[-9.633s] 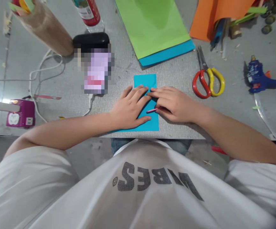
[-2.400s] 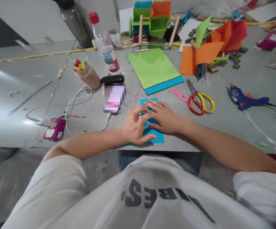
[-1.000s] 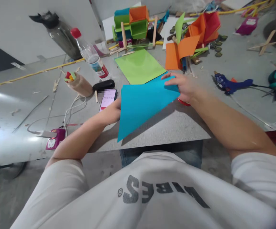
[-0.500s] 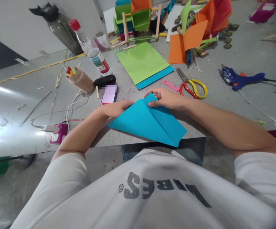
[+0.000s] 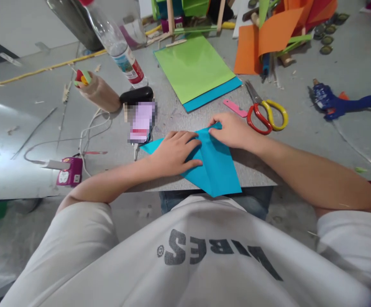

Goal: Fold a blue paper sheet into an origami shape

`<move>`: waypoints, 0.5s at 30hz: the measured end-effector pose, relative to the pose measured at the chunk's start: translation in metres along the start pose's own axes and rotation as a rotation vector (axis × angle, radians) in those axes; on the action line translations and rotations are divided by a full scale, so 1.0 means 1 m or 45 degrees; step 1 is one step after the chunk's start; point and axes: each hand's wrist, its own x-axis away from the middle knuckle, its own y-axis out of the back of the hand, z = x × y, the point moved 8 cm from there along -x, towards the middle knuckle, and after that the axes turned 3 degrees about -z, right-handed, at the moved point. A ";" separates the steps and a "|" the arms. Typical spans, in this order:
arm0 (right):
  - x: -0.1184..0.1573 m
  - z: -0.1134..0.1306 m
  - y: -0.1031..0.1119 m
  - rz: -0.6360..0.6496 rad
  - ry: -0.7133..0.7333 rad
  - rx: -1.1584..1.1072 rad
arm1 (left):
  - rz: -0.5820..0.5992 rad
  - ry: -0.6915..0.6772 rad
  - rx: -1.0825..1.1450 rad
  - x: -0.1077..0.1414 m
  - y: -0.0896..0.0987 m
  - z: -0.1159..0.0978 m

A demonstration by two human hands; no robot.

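A folded sheet of blue paper [image 5: 221,164] lies at the table's front edge, its lower corner reaching over that edge. My left hand [image 5: 177,153] rests flat on its left part with the fingers spread. At the paper's upper right corner, my right hand [image 5: 228,130] pinches the edge between thumb and fingers. A crease runs down the sheet between the two hands. Just beyond the right hand lie scissors [image 5: 265,115] with one red and one yellow handle, and a small pink cutter [image 5: 235,108].
Green paper [image 5: 194,70] overlaps another blue sheet farther back. On the left are a phone [image 5: 142,121], a plastic bottle [image 5: 121,53], a wooden cup [image 5: 100,91] and a purple plug block [image 5: 70,171]. A blue glue gun [image 5: 339,101] with its cord lies right; orange paper pieces [image 5: 247,49] stand behind.
My left hand has come from behind the paper to lie on top of it. The paper has turned and flattened somewhat, while my right hand keeps its corner. The view has tilted down slightly.
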 end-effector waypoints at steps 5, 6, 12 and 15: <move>-0.008 -0.004 0.002 0.127 0.002 0.100 | -0.015 0.023 -0.032 0.000 -0.025 0.015; -0.010 -0.005 0.002 0.166 0.004 0.104 | -0.040 0.006 -0.019 0.001 -0.025 0.016; -0.008 -0.006 0.009 0.117 0.003 0.072 | -0.098 -0.050 0.056 0.008 -0.025 0.015; 0.004 -0.003 0.011 0.043 0.008 0.073 | -0.086 -0.059 0.086 0.008 -0.024 0.014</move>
